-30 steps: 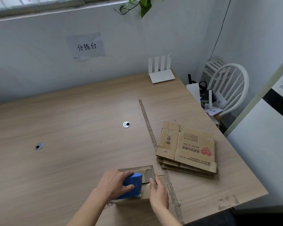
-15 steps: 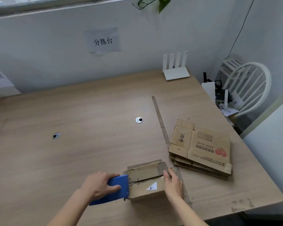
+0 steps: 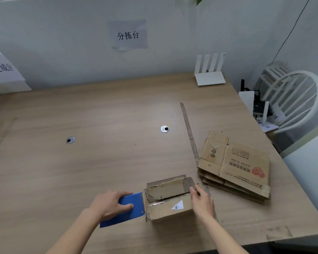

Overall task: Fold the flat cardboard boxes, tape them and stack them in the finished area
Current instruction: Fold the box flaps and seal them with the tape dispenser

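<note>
A small folded cardboard box (image 3: 168, 199) stands near the table's front edge, its top flaps closed with clear tape along the seam. My left hand (image 3: 111, 204) grips a blue tape dispenser (image 3: 129, 207) pressed against the box's left side. My right hand (image 3: 202, 203) rests flat against the box's right side, fingers on the top edge. A stack of flat cardboard boxes (image 3: 235, 165) lies to the right of the box.
A long cardboard strip (image 3: 189, 133) lies across the wooden table (image 3: 81, 171). A white router (image 3: 209, 77) sits at the back. Paper signs (image 3: 128, 34) hang on the wall, one at far left (image 3: 3, 68). A white chair (image 3: 290, 99) stands right of the table.
My left hand has drawn the blue dispenser from the top of the box over to its left side. The view has shifted left, showing the far-left sign.
</note>
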A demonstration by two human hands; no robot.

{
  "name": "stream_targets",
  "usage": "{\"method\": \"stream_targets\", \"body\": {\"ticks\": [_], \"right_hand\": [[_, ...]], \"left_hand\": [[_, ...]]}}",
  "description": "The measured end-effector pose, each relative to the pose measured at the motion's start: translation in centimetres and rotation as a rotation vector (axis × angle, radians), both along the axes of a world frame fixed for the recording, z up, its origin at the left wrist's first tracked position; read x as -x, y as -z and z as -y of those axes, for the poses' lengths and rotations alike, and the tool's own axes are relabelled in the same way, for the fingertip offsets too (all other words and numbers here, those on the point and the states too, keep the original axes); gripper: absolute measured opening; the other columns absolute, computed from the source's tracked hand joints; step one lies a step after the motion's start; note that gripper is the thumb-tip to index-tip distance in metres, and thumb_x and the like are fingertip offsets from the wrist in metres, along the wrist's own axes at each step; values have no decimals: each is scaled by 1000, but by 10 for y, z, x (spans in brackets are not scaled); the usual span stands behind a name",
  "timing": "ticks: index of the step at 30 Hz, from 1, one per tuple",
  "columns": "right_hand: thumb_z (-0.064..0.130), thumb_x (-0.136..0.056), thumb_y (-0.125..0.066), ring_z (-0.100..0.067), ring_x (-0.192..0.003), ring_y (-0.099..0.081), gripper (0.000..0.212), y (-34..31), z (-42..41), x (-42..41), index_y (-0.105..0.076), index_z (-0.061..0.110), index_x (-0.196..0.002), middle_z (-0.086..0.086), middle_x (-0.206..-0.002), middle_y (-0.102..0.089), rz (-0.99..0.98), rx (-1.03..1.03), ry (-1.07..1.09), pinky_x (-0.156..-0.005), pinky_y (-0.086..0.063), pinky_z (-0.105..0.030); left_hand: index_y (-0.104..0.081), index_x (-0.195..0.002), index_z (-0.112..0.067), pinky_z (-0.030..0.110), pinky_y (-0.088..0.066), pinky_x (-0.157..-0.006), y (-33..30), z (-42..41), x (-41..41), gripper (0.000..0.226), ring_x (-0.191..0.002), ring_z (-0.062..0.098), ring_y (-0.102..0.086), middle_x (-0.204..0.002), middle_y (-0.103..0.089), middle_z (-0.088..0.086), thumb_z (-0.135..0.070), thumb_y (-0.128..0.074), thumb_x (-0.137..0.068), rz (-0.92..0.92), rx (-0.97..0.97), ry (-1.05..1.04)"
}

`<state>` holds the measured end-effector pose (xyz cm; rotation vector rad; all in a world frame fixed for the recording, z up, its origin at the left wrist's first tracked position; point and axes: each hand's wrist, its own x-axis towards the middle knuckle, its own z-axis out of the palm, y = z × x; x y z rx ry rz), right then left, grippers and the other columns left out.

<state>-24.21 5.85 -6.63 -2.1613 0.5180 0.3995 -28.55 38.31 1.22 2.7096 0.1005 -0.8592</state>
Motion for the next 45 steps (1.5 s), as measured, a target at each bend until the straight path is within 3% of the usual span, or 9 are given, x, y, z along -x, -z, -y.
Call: {"method": "stream_targets", "body": {"ticks": [3, 8, 15, 18, 27, 33, 41, 45], "right_hand": [[51, -101, -49, -26, -131, -54, 49, -1, 0, 1, -54, 27, -144, 0, -141, -61, 5, 12, -11, -106, -44, -42], [49, -101, -50, -26, -130, -54, 49, -4, 1, 2, -54, 27, -144, 0, -141, -61, 5, 32, -18, -101, -44, -37], [48, -101, -50, -26, -129, -54, 47, -10, -6, 1, -54, 29, -144, 0, -139, -62, 15, 54, -29, -100, -45, -38], [48, -102, -49, -25, -129, -54, 48, -10, -4, 1, -53, 27, -145, 1, -139, -62, 15, 74, -75, -98, -44, -36], [49, -102, -48, -26, -129, -54, 51, 1, -3, 2, -51, 25, -147, -1, -139, -61, 23, 54, -47, -98, -45, -37], [49, -102, -47, -26, -132, -52, 51, 5, -8, 4, -52, 24, -147, -2, -142, -60, 43, 55, -12, -104, -44, -39], [47, -102, -49, -28, -136, -48, 52, 6, -9, 9, -51, 21, -147, -4, -145, -56, 68, 47, -10, -107, -41, -39], [46, -102, -50, -26, -132, -52, 49, 7, -7, 13, -54, 22, -145, -1, -142, -59, 62, 24, -41, -101, -42, -36]], "left_hand": [[-49, -115, -65, 30, -51, -85, 1, -4, -1, 36, -100, 3, -60, -115, -63, -26, -69, -50, -80, -18, 37, -11], [-52, -119, -64, 23, -48, -76, 1, -11, -2, 40, -95, -3, -60, -110, -63, -30, -69, -53, -79, -59, 96, -28], [-58, -116, -63, 29, -54, -84, 0, -22, -7, 41, -91, -3, -62, -102, -67, -30, -64, -56, -75, -117, 166, -51], [-59, -112, -64, 28, -54, -83, 6, -32, 0, 40, -88, -3, -62, -98, -68, -27, -64, -56, -72, -134, 106, -63], [-55, -131, -46, 30, -52, -81, 40, 4, -1, 51, -101, 15, -62, -116, -68, -12, -63, -51, -84, 15, -32, -1], [-56, -98, -30, 32, -41, -60, 56, 25, -16, 33, -84, 22, -64, -92, -68, -5, -58, -46, -84, 152, -146, 34], [-61, -98, -27, 31, -44, -64, 69, 25, -14, 34, -86, 22, -64, -93, -67, -4, -56, -49, -85, 150, -158, -77], [-63, -105, -26, 34, -47, -73, 77, 33, -11, 35, -94, 25, -66, -103, -69, 0, -54, -51, -88, 103, -265, -33]]}}
